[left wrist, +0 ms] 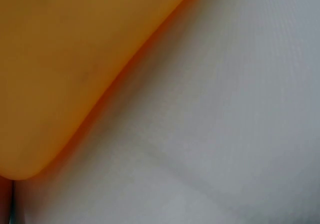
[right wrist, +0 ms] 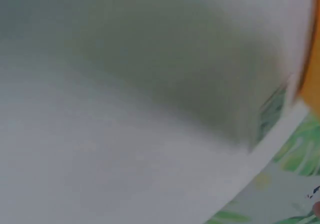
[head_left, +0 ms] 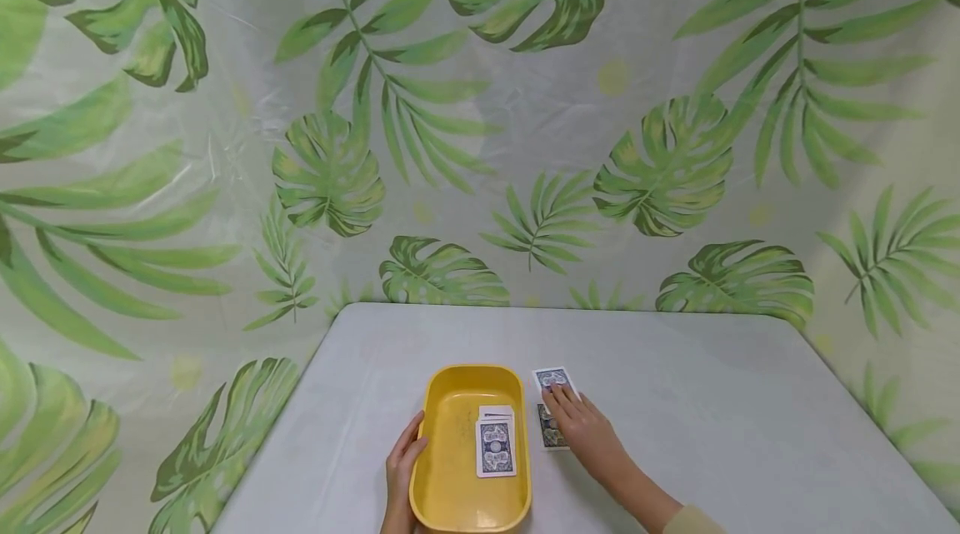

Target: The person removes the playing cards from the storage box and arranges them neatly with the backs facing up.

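My left hand (head_left: 402,467) grips the left side of a yellow tray (head_left: 429,434), thumb over the rim and fingers outside. Inside the tray, on its right side, lies a small overlapping pile of playing cards (head_left: 496,449), blue backs up. To the right of the tray, my right hand (head_left: 588,431) holds a blue-backed playing card (head_left: 551,376), fingers on its back; the thumb is hidden. Another playing card (head_left: 551,438), in shadow and partly covered by the hand, lies on the table. The left wrist view shows mostly the tray's outer wall (left wrist: 65,58).
The white-covered table (head_left: 735,426) extends to both sides and behind the tray. A leaf-print sheet (head_left: 540,101) hangs beyond its far edge. In the right wrist view, the tray's side (right wrist: 312,73) stands close to the card on the table (right wrist: 272,115).
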Demonstrator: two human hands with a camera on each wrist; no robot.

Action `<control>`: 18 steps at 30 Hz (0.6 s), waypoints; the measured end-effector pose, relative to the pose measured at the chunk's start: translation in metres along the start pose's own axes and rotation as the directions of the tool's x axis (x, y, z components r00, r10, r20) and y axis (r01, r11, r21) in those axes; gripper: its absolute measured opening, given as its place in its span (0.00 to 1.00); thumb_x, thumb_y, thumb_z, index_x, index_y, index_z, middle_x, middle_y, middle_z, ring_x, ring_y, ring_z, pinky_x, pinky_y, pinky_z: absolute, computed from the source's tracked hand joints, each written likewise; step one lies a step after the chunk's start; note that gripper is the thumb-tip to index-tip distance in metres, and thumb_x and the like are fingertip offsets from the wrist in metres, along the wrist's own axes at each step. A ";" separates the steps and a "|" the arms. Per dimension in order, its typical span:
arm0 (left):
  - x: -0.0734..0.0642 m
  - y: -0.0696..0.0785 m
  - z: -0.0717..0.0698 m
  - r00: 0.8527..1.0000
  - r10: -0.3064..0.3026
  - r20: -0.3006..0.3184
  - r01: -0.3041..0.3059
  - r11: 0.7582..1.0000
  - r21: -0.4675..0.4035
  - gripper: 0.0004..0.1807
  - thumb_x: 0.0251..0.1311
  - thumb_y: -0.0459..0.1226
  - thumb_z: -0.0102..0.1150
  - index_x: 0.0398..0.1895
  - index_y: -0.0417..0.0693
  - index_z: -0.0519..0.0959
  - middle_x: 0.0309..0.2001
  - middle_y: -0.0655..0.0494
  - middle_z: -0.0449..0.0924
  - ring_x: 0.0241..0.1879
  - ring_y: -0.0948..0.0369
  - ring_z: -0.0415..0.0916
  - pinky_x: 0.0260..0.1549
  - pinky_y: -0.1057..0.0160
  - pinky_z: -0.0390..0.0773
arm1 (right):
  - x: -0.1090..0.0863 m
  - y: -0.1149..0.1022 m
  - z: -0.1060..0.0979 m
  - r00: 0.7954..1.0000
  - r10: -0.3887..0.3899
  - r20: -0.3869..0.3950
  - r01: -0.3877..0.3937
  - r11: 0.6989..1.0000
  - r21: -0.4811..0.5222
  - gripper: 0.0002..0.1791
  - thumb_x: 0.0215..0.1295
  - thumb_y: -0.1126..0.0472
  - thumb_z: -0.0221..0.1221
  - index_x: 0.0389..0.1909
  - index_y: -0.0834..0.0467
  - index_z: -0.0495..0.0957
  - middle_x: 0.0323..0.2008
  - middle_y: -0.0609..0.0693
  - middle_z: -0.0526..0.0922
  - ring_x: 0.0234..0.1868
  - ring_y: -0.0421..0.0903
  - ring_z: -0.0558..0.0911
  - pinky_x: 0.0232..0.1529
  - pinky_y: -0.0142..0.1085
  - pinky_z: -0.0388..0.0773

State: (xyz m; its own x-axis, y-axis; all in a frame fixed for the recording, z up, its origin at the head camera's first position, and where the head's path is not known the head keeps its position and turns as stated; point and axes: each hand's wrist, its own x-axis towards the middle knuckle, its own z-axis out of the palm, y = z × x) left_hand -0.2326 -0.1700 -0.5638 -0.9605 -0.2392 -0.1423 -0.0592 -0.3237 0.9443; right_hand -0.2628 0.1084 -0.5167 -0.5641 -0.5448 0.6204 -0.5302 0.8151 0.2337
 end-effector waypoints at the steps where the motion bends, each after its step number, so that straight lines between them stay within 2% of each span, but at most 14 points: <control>1: 0.000 0.000 0.000 1.000 -0.006 0.000 0.006 1.000 -0.001 0.26 0.63 0.40 0.47 0.66 0.47 0.62 0.68 0.50 0.56 0.60 0.64 0.65 0.56 0.67 0.69 | -0.004 0.005 0.003 0.999 0.022 0.024 -0.022 1.000 -0.007 0.25 0.45 0.71 0.61 0.50 0.62 0.76 0.48 0.56 0.81 0.50 0.52 0.79 0.46 0.44 0.78; 5: 0.000 0.000 0.000 1.000 -0.004 -0.008 0.004 1.000 -0.005 0.26 0.63 0.39 0.47 0.65 0.47 0.63 0.68 0.50 0.57 0.61 0.61 0.64 0.56 0.66 0.69 | -0.020 0.022 0.015 0.981 0.119 0.152 -0.118 0.993 -0.018 0.21 0.51 0.69 0.57 0.50 0.63 0.76 0.49 0.58 0.80 0.50 0.55 0.79 0.47 0.46 0.77; 9: 0.000 -0.001 0.001 1.000 0.003 -0.003 -0.003 1.000 -0.005 0.26 0.63 0.39 0.48 0.65 0.47 0.63 0.68 0.49 0.57 0.62 0.61 0.64 0.56 0.67 0.69 | -0.036 0.030 0.026 0.932 0.204 0.298 -0.216 0.976 0.007 0.18 0.55 0.71 0.51 0.49 0.65 0.75 0.49 0.61 0.79 0.50 0.58 0.78 0.48 0.50 0.75; 13: 0.000 -0.002 0.000 1.000 -0.001 0.000 0.001 1.000 -0.013 0.26 0.62 0.39 0.48 0.65 0.46 0.63 0.68 0.48 0.56 0.61 0.61 0.64 0.56 0.67 0.69 | -0.048 0.032 0.034 0.887 0.208 0.412 -0.239 0.971 0.024 0.18 0.55 0.73 0.50 0.48 0.66 0.74 0.49 0.62 0.78 0.50 0.59 0.77 0.46 0.51 0.75; 18: 0.000 0.000 -0.001 1.000 0.007 0.008 -0.007 1.000 -0.017 0.26 0.63 0.39 0.47 0.65 0.46 0.63 0.68 0.48 0.56 0.61 0.61 0.65 0.55 0.68 0.70 | -0.051 0.030 0.038 0.872 0.195 0.448 -0.245 0.968 0.056 0.19 0.54 0.74 0.50 0.48 0.66 0.74 0.49 0.62 0.78 0.50 0.60 0.77 0.46 0.52 0.75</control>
State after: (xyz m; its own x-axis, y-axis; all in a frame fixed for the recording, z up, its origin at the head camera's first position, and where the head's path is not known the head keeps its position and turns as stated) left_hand -0.2321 -0.1705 -0.5641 -0.9630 -0.2342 -0.1333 -0.0481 -0.3373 0.9402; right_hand -0.2740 0.1533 -0.5704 -0.8792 -0.4049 0.2513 -0.4105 0.9113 0.0325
